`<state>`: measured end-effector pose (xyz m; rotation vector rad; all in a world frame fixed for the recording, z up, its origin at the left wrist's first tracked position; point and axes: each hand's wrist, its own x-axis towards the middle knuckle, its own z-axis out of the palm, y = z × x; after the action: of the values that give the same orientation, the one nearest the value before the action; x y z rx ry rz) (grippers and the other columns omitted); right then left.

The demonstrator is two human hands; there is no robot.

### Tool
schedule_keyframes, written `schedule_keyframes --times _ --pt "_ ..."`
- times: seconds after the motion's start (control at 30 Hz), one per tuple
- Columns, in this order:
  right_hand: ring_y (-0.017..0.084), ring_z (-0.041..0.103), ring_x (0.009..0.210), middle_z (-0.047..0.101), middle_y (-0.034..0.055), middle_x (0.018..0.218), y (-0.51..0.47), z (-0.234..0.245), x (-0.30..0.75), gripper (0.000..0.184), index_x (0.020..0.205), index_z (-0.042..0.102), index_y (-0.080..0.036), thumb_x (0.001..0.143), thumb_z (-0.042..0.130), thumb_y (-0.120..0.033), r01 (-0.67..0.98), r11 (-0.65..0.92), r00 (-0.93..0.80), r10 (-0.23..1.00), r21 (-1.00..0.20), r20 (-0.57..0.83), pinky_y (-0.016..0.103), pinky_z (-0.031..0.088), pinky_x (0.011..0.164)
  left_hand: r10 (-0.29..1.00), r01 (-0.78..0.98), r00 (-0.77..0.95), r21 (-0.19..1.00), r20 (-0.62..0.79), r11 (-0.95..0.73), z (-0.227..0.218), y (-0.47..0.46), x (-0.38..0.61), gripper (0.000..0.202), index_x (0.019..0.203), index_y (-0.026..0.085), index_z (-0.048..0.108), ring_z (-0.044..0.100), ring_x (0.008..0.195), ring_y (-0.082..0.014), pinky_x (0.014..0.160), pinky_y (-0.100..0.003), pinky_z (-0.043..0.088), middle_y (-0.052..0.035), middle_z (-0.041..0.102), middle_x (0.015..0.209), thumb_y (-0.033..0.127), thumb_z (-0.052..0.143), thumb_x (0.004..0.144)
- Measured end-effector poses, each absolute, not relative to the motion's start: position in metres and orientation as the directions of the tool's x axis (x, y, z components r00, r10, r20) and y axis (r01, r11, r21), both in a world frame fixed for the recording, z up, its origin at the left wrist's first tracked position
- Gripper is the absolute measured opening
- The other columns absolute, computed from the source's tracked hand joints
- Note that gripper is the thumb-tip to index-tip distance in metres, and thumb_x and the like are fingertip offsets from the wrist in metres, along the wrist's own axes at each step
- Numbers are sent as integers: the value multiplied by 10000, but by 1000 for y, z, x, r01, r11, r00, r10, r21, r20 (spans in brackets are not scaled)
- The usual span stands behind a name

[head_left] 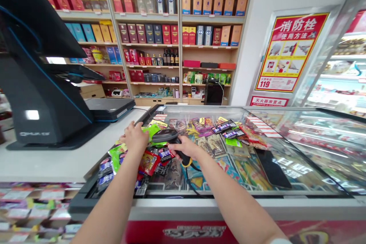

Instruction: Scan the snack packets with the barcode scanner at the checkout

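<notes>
Head view: the right hand [184, 148] closes around a black corded barcode scanner [164, 135], while the open left hand [135, 138] rests on shiny foil snack packets [148, 162] atop the glass-lidded freezer [217, 203].

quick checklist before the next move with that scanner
1. Black handheld barcode scanner firmly in the right hand: ok
2. Left hand holding the bright green plastic snack packet: cannot tell, it may only be touching
3. Black scanner cable free of snags: cannot tell
4. Barcodes on the heaped foil snack packets facing up: cannot tell, too small
5. Flat black smartphone on the glass freezer lid, apart from both hands: ok
</notes>
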<state>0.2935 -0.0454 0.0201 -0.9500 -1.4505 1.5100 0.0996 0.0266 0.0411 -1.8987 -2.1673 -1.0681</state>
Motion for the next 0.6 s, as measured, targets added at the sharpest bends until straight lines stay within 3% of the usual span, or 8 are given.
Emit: schedule_keyframes --times 0.2,0.4,0.5,0.6 --pt "77 475 382 556 -76 521 -56 26 329 424 779 518 -202 640 798 -489 -97 107 -270 954 -989 130 203 408 373 816 900 -130 412 564 -141 49 15 146 395 1208 225 668 466 1287 -378 1006 -569 355 -167 488 1470 343 537 855" --pt "89 473 372 543 -72 507 -92 24 420 412 798 527 -205 627 800 -462 -7 155 78 985 -988 154 215 398 365 833 843 158 367 531 -394 39 -4 247 307 1119 227 701 544 1245 -306 1024 -492 375 -131 599 1375 282 547 860" --pt "91 473 369 553 -62 515 -115 17 464 406 784 524 -206 651 780 -492 -26 132 242 962 -991 122 217 392 363 887 792 318 420 335 -442 34 -12 308 375 1210 268 646 586 1215 -286 1039 -483 380 -87 691 1244 404 567 869" --pt "90 467 369 538 -63 502 -134 10 496 411 762 526 -209 666 774 -523 -47 143 377 919 -989 115 216 396 364 929 822 369 457 29 -341 30 -13 362 591 1293 233 585 604 1206 -334 1027 -513 395 -145 689 1245 600 562 832"
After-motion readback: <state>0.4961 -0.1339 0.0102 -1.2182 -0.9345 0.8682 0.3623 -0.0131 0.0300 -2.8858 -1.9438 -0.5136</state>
